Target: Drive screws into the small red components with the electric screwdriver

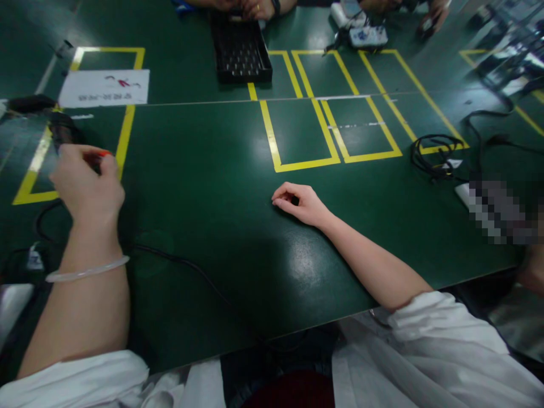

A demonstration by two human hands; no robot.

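My left hand [87, 184] is raised above the left side of the green table [204, 170], fingers closed round a dark tool with an orange part [97, 157]. A clear bangle circles that wrist. A black cable [178, 262] runs across the table below it. My right hand [300, 203] rests on the table's middle, fingers curled loosely inward; whether anything lies inside them is hidden.
Yellow tape rectangles [306, 136] mark the table. A black slotted tray [240, 52] sits at the far edge by another person's hands [255, 8]. A white label sheet [104, 88] lies far left. Coiled black cables [434, 154] and a white device [364, 34] lie right.
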